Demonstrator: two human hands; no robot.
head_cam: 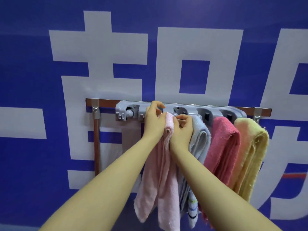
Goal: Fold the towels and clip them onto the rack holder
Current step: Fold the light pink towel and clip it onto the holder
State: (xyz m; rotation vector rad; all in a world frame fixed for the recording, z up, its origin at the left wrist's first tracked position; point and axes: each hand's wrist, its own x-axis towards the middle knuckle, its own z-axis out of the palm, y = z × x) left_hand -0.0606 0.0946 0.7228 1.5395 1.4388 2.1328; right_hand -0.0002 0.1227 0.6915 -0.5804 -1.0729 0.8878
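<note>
Pale pink towel (160,172), folded lengthwise, hangs limp and fuzzy.

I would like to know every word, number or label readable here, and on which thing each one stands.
Blue wall banner: huge white characters, cropped by the frame, none readable whole.
Grey plastic rack holder: no text visible.
Pale pink towel, light blue towel, rose-red towel, yellow towel: no labels visible.
</note>
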